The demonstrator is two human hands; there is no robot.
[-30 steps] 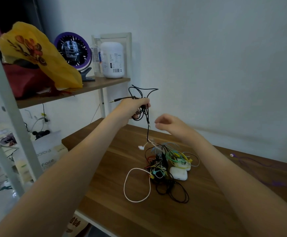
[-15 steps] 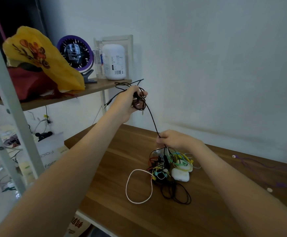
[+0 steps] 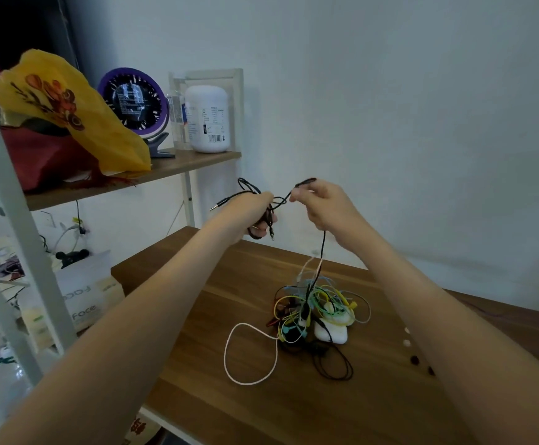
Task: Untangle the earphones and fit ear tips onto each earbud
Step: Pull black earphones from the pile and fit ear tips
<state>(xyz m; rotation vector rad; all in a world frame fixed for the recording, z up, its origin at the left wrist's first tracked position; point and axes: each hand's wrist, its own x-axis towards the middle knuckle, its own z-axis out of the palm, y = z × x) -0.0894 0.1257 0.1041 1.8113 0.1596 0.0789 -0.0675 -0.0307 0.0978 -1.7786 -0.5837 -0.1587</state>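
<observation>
On the wooden shelf (image 3: 178, 167) at far left I'm seeing a crumpled yellow plastic bag with a red flower print (image 3: 66, 114), then a round purple clip-on fan (image 3: 132, 102) and a white labelled jar (image 3: 208, 118). Moving right, my left hand (image 3: 251, 216) is closing in a fist around a bunched loop of the thin black earphone cable (image 3: 323, 248), with a metal jack plug sticking out to its left and another dangling below it. Just beside it, my right hand (image 3: 321, 205) is pinching the same cable between thumb and fingers. From there the cable is hanging straight down into the multicoloured tangle of earphone wires (image 3: 313, 311) lying on the brown wooden table (image 3: 217, 409), with a white cord loop (image 3: 249, 354) spreading at its left and a white charging case (image 3: 330, 334) touching its right side.
</observation>
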